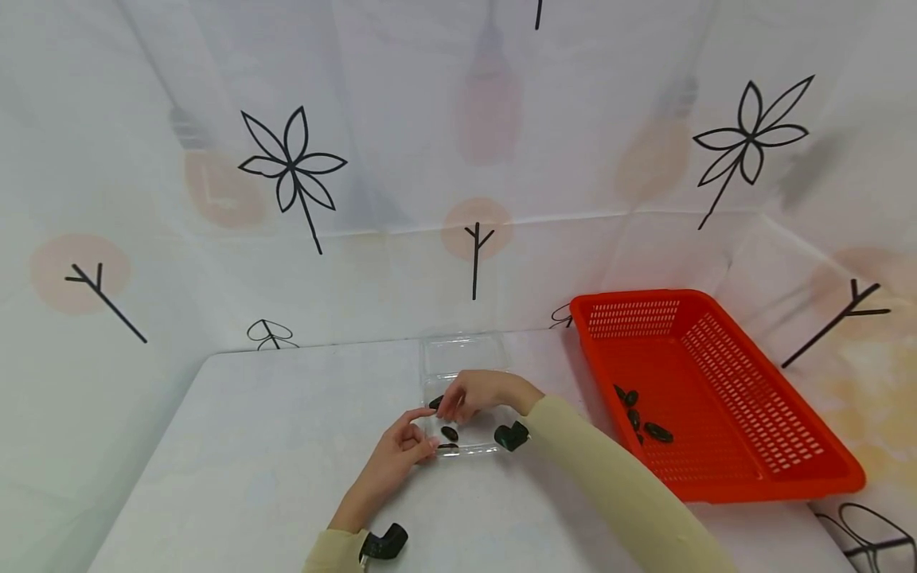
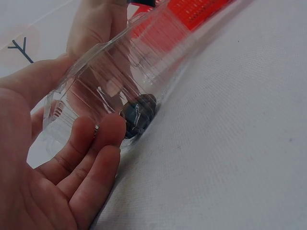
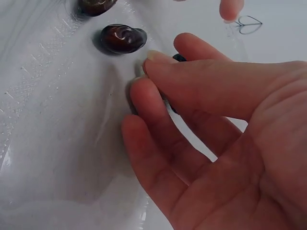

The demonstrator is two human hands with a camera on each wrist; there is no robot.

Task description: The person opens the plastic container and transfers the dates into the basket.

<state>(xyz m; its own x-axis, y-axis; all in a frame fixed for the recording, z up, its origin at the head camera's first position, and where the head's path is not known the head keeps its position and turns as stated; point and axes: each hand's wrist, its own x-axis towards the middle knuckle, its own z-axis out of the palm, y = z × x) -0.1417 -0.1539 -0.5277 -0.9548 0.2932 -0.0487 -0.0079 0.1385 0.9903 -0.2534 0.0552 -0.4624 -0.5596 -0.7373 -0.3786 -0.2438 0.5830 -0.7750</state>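
Note:
In the head view a clear plastic box [image 1: 473, 452] lies on the table, its lid [image 1: 464, 350] folded back. My left hand [image 1: 394, 454] grips the box's left wall, some fingers curled outside it, as the left wrist view shows. Over the box, my right hand [image 1: 481, 391] bends down with thumb and fingertips together around a dark oval piece [image 1: 435, 403], mostly hidden behind the thumb in the right wrist view. A glossy dark brown piece [image 3: 123, 38] rests beside these fingers on the box floor. Another brown piece [image 3: 97, 5] lies near the box's edge.
On the right stands a red plastic basket [image 1: 731, 484] with slotted walls; several dark pieces [image 1: 657, 432] lie at its left side. A white cloth [image 1: 272, 461] covers the table, and a printed curtain [image 1: 387, 278] hangs behind. Both wrists carry dark camera mounts.

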